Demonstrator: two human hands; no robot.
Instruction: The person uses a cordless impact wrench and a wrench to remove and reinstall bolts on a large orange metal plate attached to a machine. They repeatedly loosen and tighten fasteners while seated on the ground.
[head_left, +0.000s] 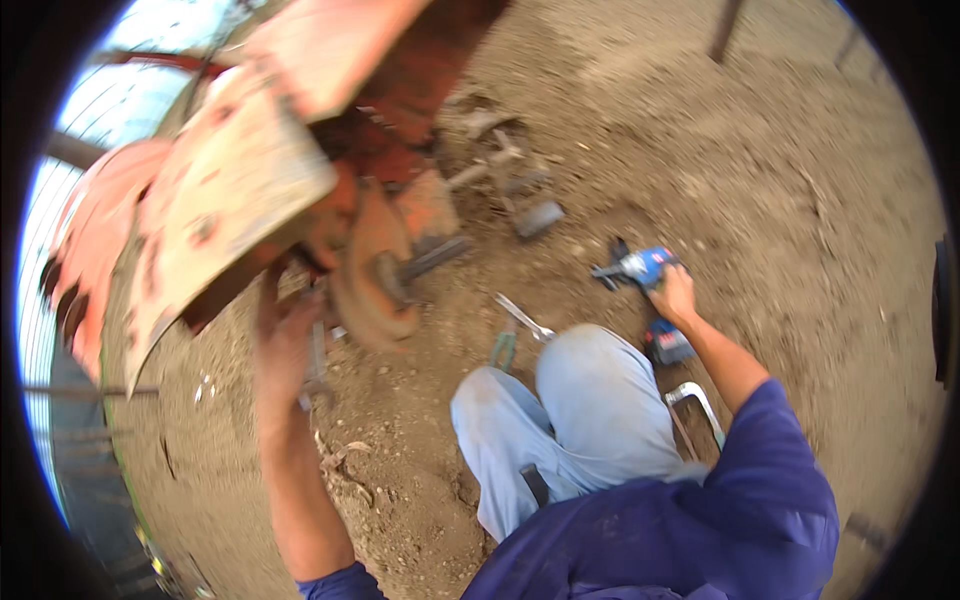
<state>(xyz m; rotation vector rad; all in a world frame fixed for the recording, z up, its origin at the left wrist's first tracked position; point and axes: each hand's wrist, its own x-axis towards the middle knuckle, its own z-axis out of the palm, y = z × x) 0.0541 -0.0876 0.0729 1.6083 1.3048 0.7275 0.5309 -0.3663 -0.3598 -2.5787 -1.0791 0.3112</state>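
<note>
My right hand (675,297) is closed round the grip of a blue cordless power tool (648,266) with a black battery base, on or just above the dirt beside my knee. My left hand (287,345), smeared by motion, reaches up to the underside of a worn orange machine (240,180). Its fingertips are partly lost in the shadow there. A metal wrench (318,365) shows along this hand's inner side; whether the fingers grip it is unclear. Next to the hand are a rusty round disc (372,270) and a protruding shaft (435,257) on the machine.
A metal spanner (525,316) and a green-handled tool (503,350) lie on the soil before my knees. A hacksaw (698,400) rests by my right thigh. Rusty metal linkage (510,180) with pedal-like blocks extends beyond the machine. A post (725,30) stands far off.
</note>
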